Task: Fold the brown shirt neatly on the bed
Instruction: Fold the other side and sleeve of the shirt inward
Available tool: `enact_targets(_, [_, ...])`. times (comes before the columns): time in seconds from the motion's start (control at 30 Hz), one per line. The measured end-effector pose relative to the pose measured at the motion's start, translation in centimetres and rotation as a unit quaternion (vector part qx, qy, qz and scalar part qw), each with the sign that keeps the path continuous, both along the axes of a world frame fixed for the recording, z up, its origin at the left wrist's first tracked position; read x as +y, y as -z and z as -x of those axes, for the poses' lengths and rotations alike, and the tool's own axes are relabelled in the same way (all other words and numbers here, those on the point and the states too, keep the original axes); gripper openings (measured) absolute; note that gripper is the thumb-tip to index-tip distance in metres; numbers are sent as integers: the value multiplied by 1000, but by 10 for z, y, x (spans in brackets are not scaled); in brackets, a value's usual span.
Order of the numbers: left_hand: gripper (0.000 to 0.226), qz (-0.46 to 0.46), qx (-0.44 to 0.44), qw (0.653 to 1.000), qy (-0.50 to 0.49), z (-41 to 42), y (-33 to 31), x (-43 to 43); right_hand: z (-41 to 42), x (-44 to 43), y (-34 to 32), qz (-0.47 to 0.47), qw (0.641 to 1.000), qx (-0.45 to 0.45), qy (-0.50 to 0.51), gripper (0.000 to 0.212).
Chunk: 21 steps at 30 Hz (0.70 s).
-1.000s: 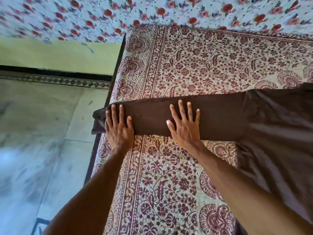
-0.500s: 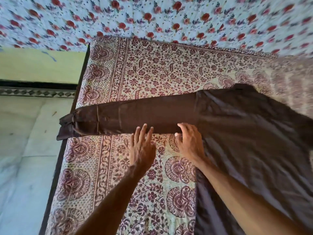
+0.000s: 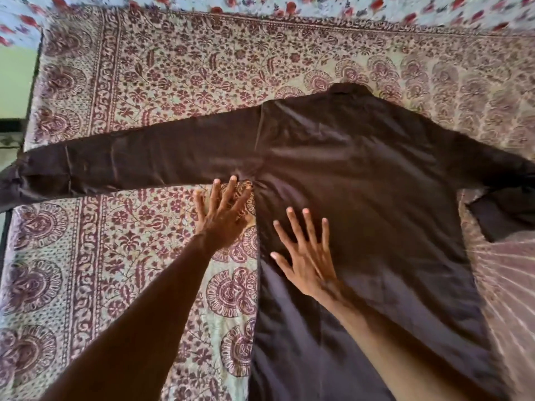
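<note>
Both hands have slid from the sleeve toward the body of the brown shirt point(image 3: 362, 180). Fingers are spread and gripping nothing: the left hand point(image 3: 223, 215) lies by the armpit, the right hand point(image 3: 307, 256) flat on the cloth. No fold is made yet. Glossy and lightly creased, it lies spread across the bed point(image 3: 173, 68), one cuff overhanging the left edge.

Both bare forearms reach forward from the lower edge of the view. The left hand point(image 3: 221, 217) lies palm down, fingers point(image 3: 215, 192) spread and pointing ahead. The right hand point(image 3: 308, 257), just beside it and a little nearer the body, is also flat, fingers fanned wide, grasping nothing.
</note>
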<state>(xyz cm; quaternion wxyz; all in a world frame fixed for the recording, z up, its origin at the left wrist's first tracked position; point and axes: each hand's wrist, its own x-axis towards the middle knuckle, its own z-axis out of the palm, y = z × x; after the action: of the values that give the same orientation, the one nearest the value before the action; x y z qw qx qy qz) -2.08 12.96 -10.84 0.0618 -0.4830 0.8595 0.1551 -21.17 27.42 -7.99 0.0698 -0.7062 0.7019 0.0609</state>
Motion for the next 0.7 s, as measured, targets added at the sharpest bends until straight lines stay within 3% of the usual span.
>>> enact_targets(0.07, [67,-22,12,998,-53,13,-12,11,-1,21,-2,-20,999,-29,-17,70])
enact_targets(0.13, [68,-1,82,990,-114,27,-31,33,1,40,-1,-36,997,-50,-37,74])
enact_targets(0.23, [46,52,148,984,-80,37,-46,95,16,66,-4,-36,995,-97,-14,72])
enact_targets(0.3, [37,24,116,993,-22,32,-46,144,30,85,-6,-14,994,-108,26,65])
enact_targets(0.43, [43,-30,32,999,0,-1,-40,235,61,127,-4,-6,994,-103,20,62])
enact_targets(0.7, [22,-40,51,997,41,-38,-75,318,54,204,-28,-84,988,-101,-80,54])
